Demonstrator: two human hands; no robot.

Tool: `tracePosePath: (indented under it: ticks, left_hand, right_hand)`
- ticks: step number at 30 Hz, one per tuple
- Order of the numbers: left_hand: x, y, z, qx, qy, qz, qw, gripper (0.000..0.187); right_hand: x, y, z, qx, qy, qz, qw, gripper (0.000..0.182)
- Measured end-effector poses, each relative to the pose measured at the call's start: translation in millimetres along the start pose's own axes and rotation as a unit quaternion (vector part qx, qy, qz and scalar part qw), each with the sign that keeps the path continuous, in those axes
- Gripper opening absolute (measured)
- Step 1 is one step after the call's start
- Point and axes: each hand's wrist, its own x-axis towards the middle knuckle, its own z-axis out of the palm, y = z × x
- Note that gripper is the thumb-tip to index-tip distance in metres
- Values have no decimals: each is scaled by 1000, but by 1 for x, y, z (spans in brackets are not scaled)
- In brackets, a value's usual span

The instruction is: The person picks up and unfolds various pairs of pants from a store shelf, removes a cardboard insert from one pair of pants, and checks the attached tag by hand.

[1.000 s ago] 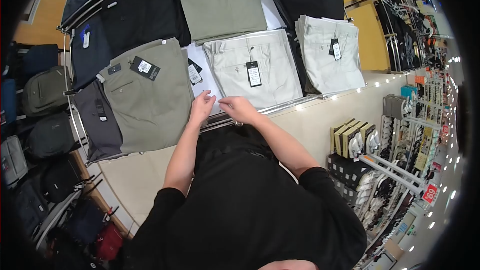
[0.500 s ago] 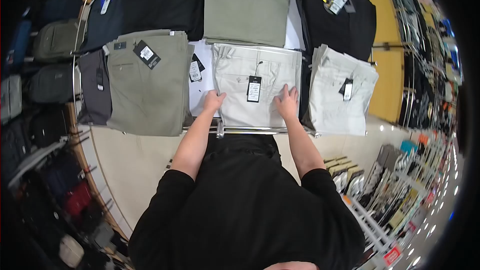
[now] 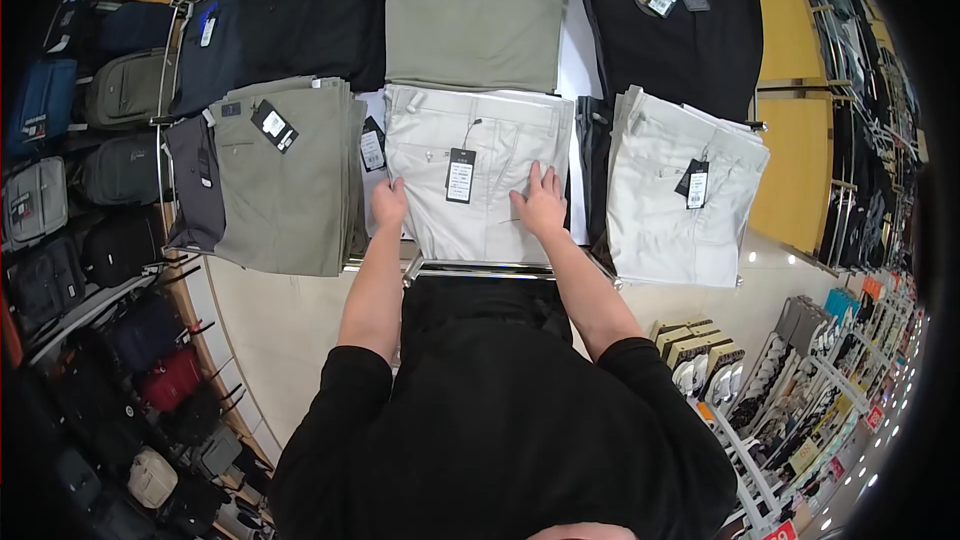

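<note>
A folded pair of light grey trousers point(image 3: 500, 140) lies in the front middle of the rack, with a black-and-white tag point(image 3: 460, 176) hanging on its front. At the left edge of these trousers is my left hand point(image 3: 388, 204), its fingers bent around the edge and partly hidden. My right hand point(image 3: 541, 202) rests flat on their right side, fingers spread. Folded olive trousers point(image 3: 285, 180) lie left of my left hand, with another tag point(image 3: 372, 143) in the gap between the stacks. To the right of my right hand sits a stack of off-white trousers point(image 3: 670, 220).
Behind are folded black trousers point(image 3: 310, 30), sage green trousers point(image 3: 475, 25) and another black stack point(image 3: 680, 50). A chrome rail point(image 3: 480, 268) runs along the rack's front. Bags fill shelves at left, including a red bag point(image 3: 170, 380). Packaged goods point(image 3: 700, 350) hang at lower right.
The view has shifted, and the light grey trousers and both hands appear further left. The trousers look straighter against the front rail. Both hands stay at their sides.
</note>
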Motion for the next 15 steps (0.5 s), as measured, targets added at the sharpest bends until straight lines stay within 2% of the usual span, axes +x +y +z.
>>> tracePosePath:
  ticks: [5,8,10,11,12,14,15]
  left_hand:
    - [18,-2,3,-17,-6,76,997,32]
    - [21,-2,3,-20,-5,97,995,28]
    - [9,-3,-3,-209,-2,34,977,28]
    - [15,-24,9,-177,36,47,982,33]
    - [8,-24,6,-182,33,54,981,33]
    - [-13,-24,-4,-185,-122,19,975,38]
    - [-21,-26,-7,-187,-124,23,974,38]
  right_hand:
    - [2,0,-2,-43,-2,24,999,81]
    - [8,3,0,21,-8,32,999,82]
    - [7,10,5,53,12,-11,998,82]
    - [5,12,7,53,18,-5,998,82]
    - [7,13,9,61,16,-1,998,82]
    - [6,17,13,67,17,3,998,81]
    - [2,17,14,65,16,2,998,82]
